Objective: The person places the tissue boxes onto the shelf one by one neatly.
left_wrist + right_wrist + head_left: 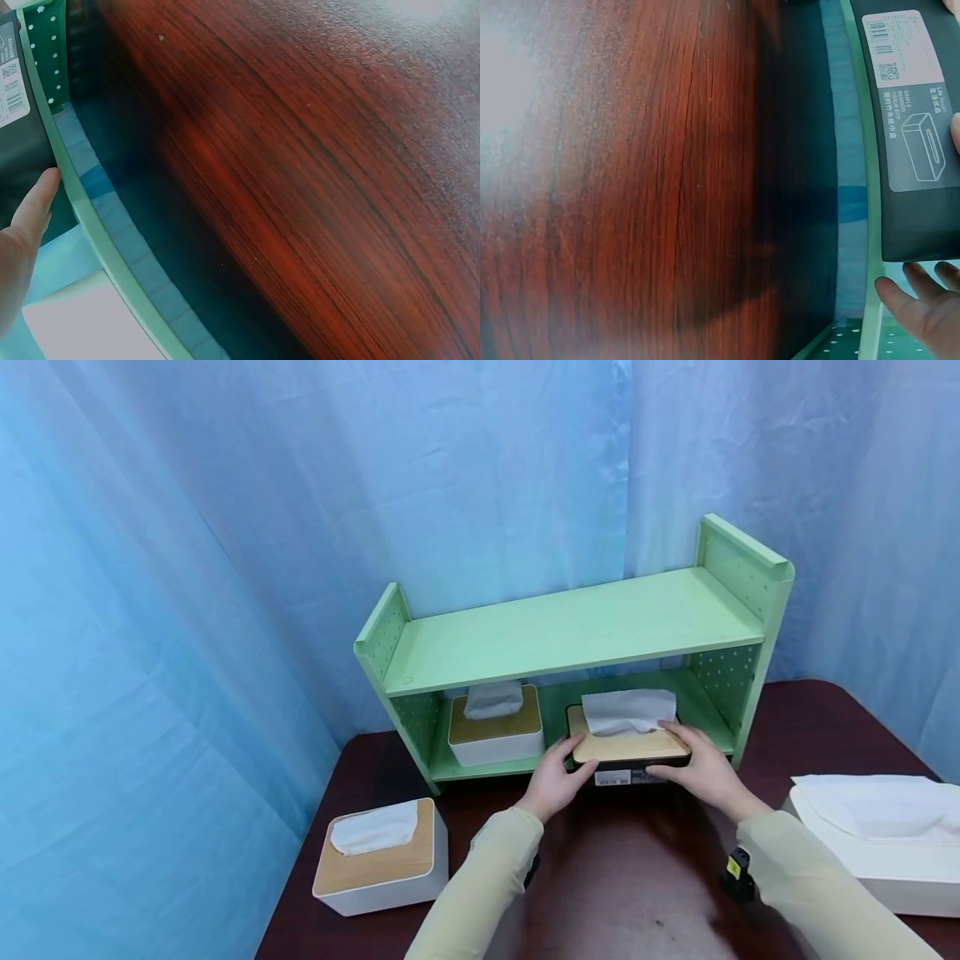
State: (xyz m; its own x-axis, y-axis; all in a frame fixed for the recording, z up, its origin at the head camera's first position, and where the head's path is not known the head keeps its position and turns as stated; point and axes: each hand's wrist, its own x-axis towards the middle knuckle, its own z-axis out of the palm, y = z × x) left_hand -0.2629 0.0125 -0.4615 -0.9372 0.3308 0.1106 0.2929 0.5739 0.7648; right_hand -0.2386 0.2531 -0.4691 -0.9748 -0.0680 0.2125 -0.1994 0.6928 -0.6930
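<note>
Seeing head view: we have left hand (552,778) and right hand (701,768) gripping black tissue box (624,746) corners, green shelf's (573,633) lower front edge; even pressure should keep it square. Left wrist: wood-grain tabletop (277,172); firmness unclear. Right wrist: straight-edged box, smooth label (912,101).
</note>
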